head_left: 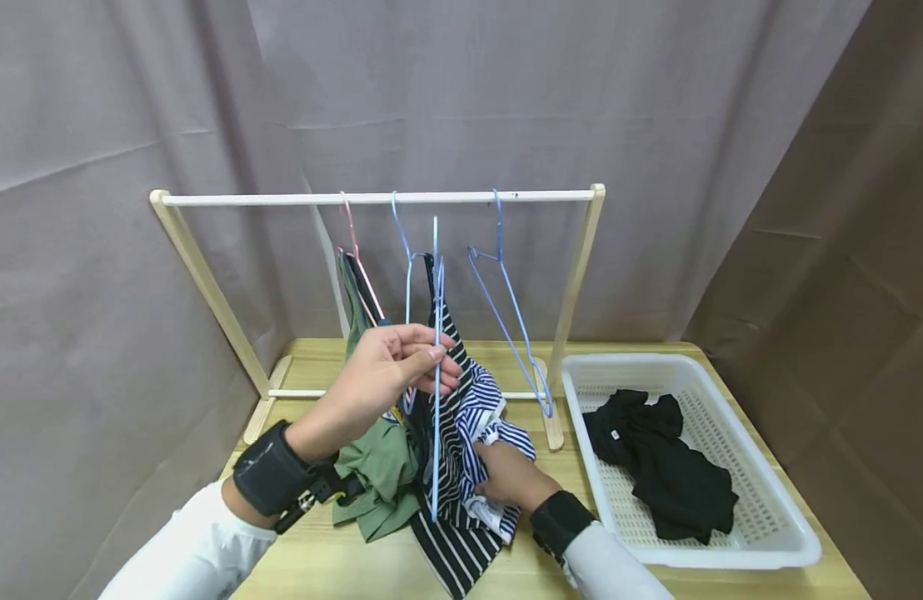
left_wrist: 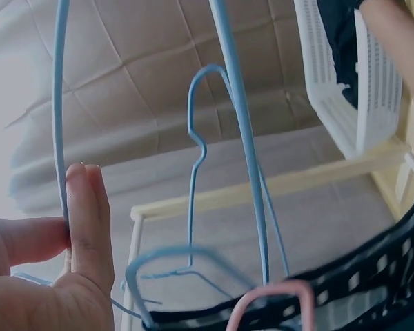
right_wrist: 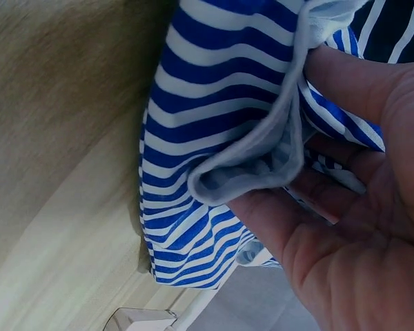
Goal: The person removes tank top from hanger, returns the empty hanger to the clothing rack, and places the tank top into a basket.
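In the head view my left hand (head_left: 401,362) pinches a light blue clothes hanger (head_left: 436,433) between thumb and fingers, in front of the rack. The hanger is seen nearly edge-on, off the rail. My right hand (head_left: 510,477) grips a blue-and-white striped garment (head_left: 486,408), its fingers partly inside the cloth. The right wrist view shows the garment's pale hemmed opening (right_wrist: 297,131) at the fingers. Behind the held hanger, a black-and-white striped garment (head_left: 454,550) hangs down to the table. Left of it is a green garment (head_left: 379,475) on a pink hanger (head_left: 352,229).
A rack with a white rail (head_left: 266,200) stands on the wooden table (head_left: 296,575). A bare blue hanger (head_left: 517,321) hangs at its right, another blue hanger (head_left: 399,221) near the middle. At the right, a white basket (head_left: 769,533) holds black clothing (head_left: 667,467).
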The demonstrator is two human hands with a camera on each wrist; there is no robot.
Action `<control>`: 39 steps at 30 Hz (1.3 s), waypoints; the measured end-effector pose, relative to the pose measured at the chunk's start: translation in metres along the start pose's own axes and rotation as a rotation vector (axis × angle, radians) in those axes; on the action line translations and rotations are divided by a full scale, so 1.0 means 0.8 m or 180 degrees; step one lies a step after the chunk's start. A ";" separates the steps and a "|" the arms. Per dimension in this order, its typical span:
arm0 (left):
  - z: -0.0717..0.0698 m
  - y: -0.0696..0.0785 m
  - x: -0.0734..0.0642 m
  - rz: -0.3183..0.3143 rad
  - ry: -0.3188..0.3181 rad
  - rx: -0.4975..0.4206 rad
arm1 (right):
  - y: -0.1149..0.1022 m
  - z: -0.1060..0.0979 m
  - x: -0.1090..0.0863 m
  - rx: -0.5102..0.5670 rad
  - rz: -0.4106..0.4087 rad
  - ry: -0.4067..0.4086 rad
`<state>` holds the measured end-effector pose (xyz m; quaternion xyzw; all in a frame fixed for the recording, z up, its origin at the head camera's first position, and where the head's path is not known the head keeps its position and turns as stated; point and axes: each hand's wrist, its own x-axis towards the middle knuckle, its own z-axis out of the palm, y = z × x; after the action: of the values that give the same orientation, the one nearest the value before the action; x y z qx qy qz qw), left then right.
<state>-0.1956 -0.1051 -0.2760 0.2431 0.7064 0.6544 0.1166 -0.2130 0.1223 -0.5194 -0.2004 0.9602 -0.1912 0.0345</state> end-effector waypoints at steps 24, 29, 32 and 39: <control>-0.039 0.021 0.100 -0.0330 0.0405 0.0150 | -0.009 0.005 -0.003 -0.0197 -0.0156 0.0014; -0.044 0.018 0.108 -0.0389 0.0441 0.0124 | -0.010 0.005 0.003 -0.0244 -0.0086 -0.0007; -0.045 0.017 0.111 -0.0432 0.0460 0.0135 | -0.007 0.003 0.003 -0.0246 -0.0081 -0.0024; -0.040 0.018 0.116 -0.0495 0.0228 0.0195 | 0.001 0.000 -0.005 -0.0293 -0.0136 0.0060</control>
<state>-0.2879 -0.0867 -0.2440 0.1675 0.7466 0.6297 0.1342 -0.2095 0.1247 -0.5199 -0.2205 0.9638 -0.1494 0.0121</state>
